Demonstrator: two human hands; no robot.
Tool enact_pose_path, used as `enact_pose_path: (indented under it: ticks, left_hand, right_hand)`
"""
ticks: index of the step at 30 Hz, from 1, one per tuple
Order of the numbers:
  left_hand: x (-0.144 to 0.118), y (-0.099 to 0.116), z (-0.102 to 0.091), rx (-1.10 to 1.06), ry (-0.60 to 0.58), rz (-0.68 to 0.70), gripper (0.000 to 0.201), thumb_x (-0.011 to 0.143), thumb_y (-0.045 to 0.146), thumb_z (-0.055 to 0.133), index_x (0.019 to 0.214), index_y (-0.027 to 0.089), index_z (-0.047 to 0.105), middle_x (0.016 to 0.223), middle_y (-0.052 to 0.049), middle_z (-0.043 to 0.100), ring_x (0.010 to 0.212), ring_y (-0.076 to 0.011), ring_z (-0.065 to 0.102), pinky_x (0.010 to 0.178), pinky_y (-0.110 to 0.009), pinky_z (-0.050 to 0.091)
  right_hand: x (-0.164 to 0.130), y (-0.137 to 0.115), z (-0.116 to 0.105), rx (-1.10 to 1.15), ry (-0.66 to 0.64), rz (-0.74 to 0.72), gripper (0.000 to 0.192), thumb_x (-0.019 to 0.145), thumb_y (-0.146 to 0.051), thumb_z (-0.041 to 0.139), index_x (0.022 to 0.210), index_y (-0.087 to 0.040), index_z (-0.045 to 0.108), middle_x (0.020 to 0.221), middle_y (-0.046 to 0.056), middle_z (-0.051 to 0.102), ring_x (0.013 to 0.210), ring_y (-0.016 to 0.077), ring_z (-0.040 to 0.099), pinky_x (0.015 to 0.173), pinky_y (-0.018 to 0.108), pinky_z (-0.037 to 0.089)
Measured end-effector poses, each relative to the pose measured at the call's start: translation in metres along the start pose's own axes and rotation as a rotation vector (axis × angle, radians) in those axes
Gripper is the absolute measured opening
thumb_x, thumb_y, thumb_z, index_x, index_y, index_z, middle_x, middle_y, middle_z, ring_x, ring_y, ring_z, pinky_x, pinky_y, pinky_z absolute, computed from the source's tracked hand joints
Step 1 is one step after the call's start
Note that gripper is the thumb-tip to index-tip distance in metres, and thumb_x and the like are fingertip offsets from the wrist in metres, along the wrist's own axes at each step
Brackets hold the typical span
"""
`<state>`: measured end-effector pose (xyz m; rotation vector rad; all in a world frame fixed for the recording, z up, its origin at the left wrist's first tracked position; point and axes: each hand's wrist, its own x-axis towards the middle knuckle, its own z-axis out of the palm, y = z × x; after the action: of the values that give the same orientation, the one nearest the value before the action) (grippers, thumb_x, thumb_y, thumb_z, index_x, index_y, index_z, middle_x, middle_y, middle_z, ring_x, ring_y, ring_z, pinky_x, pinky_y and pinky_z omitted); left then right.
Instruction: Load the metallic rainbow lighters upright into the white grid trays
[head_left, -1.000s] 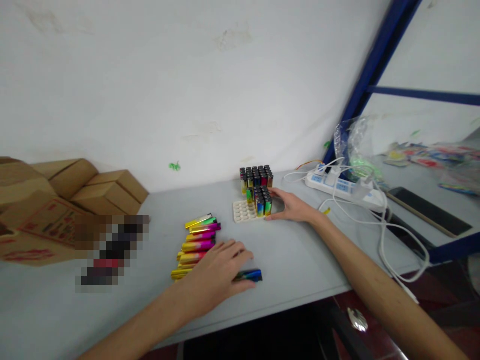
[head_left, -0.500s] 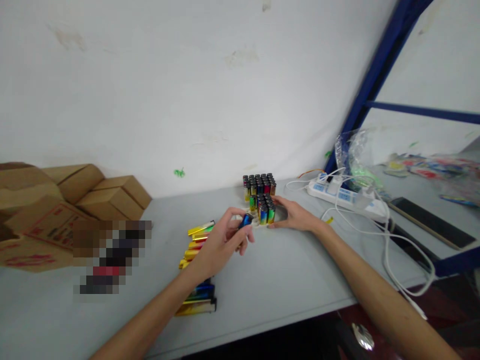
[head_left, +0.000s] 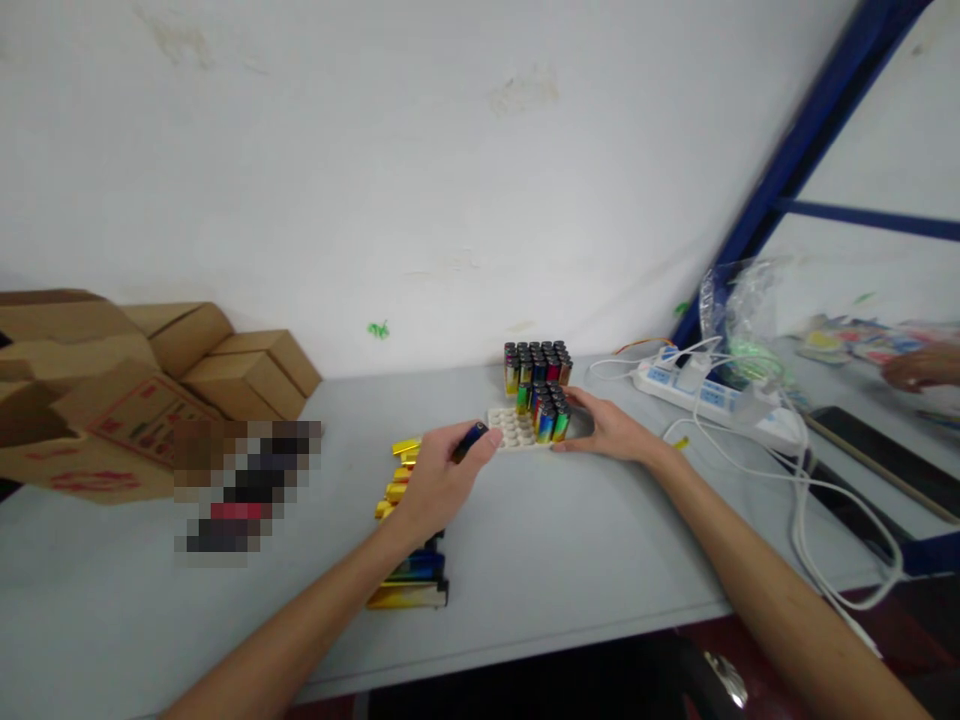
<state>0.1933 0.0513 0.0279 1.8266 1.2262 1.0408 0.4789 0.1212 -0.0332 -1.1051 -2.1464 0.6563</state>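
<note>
Between the fingers and thumb of my left hand [head_left: 450,465] is a dark blue lighter [head_left: 471,440], just left of a white tray with round holes [head_left: 514,430]. Several shiny coloured lighters [head_left: 547,412] stand upright in the tray's right part; the holes on its left side show bare. My right hand [head_left: 600,428] grips the tray's right end, thumb at the near corner and fingers behind. Loose lighters [head_left: 409,595], yellow, blue and gold, lie in a row on the table, partly hidden under my left hand and forearm.
Behind the tray stands a block of upright lighters [head_left: 536,365]. Cardboard boxes [head_left: 255,375] sit at the left, beside a pixelated patch. To the right are a power strip [head_left: 705,400] with white cables, a blue metal frame [head_left: 780,170], a phone [head_left: 885,455] and another person's hand [head_left: 922,367].
My left hand has drawn back left from the tray with the dark blue lighter, baring the holes. The view has shifted slightly. Another person's hand has appeared at the far right.
</note>
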Motion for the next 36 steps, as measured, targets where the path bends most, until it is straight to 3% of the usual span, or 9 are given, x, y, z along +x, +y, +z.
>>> enact_pose_path:
  ticks: [7,16,28,31,34,36]
  left_hand:
    - [-0.0025,0.0011,0.0003,0.139,0.039,0.012,0.037,0.087,0.037,0.045,0.058,0.021,0.03,0.056,0.005,0.026,0.053,-0.01,0.028,0.052,-0.027,0.02]
    - [-0.0026,0.0037,-0.0002,0.221,0.05,0.005,0.048,0.091,0.05,0.045,0.057,0.02,0.029,0.056,0.005,0.025,0.055,-0.0101,0.028,0.054,-0.027,0.021]
    - [-0.002,0.0013,0.0016,0.27,0.068,-0.012,0.037,0.087,0.037,0.042,0.056,0.02,0.031,0.053,0.005,0.03,0.054,-0.011,0.033,0.054,-0.027,0.022]
    - [-0.0023,0.002,-0.0002,0.22,0.034,-0.011,0.038,0.091,0.042,0.044,0.061,0.02,0.038,0.055,0.005,0.033,0.055,-0.0107,0.035,0.054,-0.025,0.025]
    - [0.0003,0.0017,-0.0009,0.068,-0.036,-0.018,0.031,0.093,0.048,0.049,0.08,0.02,0.049,0.059,0.007,0.039,0.054,-0.0096,0.037,0.052,-0.023,0.028]
    - [0.006,0.0002,0.0002,-0.073,-0.088,-0.023,0.027,0.095,0.048,0.047,0.092,0.021,0.048,0.061,0.008,0.043,0.051,-0.0088,0.04,0.05,-0.022,0.032]
  right_hand:
    - [-0.0008,-0.0014,-0.0007,-0.02,-0.005,0.014,0.091,0.068,-0.046,0.085,0.145,-0.02,0.043,0.139,0.014,0.06,0.126,0.0324,0.059,0.111,0.05,0.045]
    - [0.0001,0.0002,-0.0002,-0.013,-0.012,0.002,0.09,0.068,-0.045,0.085,0.144,-0.02,0.044,0.14,0.014,0.058,0.127,0.0314,0.058,0.112,0.051,0.044]
    - [0.0007,-0.0003,-0.0004,0.033,-0.013,-0.014,0.089,0.068,-0.046,0.085,0.143,-0.022,0.044,0.141,0.013,0.057,0.126,0.0305,0.059,0.112,0.05,0.044]
    - [0.0012,-0.0001,-0.0004,0.027,-0.008,-0.01,0.09,0.067,-0.047,0.085,0.143,-0.02,0.045,0.141,0.013,0.058,0.125,0.0307,0.059,0.111,0.05,0.045]
    - [0.0018,-0.0003,-0.0002,0.034,-0.003,-0.018,0.09,0.066,-0.047,0.086,0.143,-0.021,0.046,0.14,0.014,0.058,0.124,0.031,0.06,0.109,0.05,0.047]
    - [0.0022,-0.0014,-0.0003,0.04,-0.001,-0.028,0.09,0.066,-0.047,0.086,0.142,-0.021,0.046,0.139,0.014,0.059,0.123,0.0309,0.061,0.109,0.051,0.047]
